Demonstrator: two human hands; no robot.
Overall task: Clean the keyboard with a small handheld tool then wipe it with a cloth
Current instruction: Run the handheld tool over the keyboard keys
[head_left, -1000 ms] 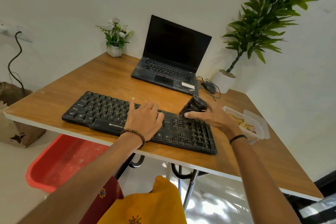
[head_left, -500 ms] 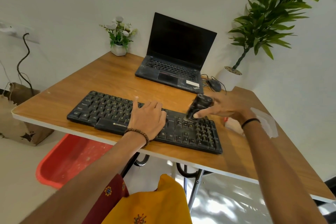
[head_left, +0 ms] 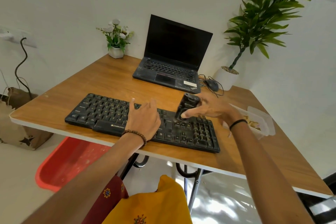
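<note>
Wooden table [head_left: 109, 85], white-edged, fills the centre of frame. Black keyboard [head_left: 101, 112] lies along its lower edge. Open laptop [head_left: 169, 71] sits upper centre, with a wired mouse [head_left: 211, 85] just right of it. Small flower pot [head_left: 115, 52] stands in the table's upper corner, left of the laptop — clear plastic container [head_left: 261, 120] at the right edge.

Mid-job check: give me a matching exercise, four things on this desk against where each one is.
Things:
1. handheld tool
2. left hand
3. mouse
4. plastic container

Places:
A. just right of the laptop
B. resting on the middle of the keyboard
C. by the desk's right edge
D. gripped by the right hand, over the keyboard's right part

Pairs: 1-D, 2-B, 3-A, 4-C
</note>
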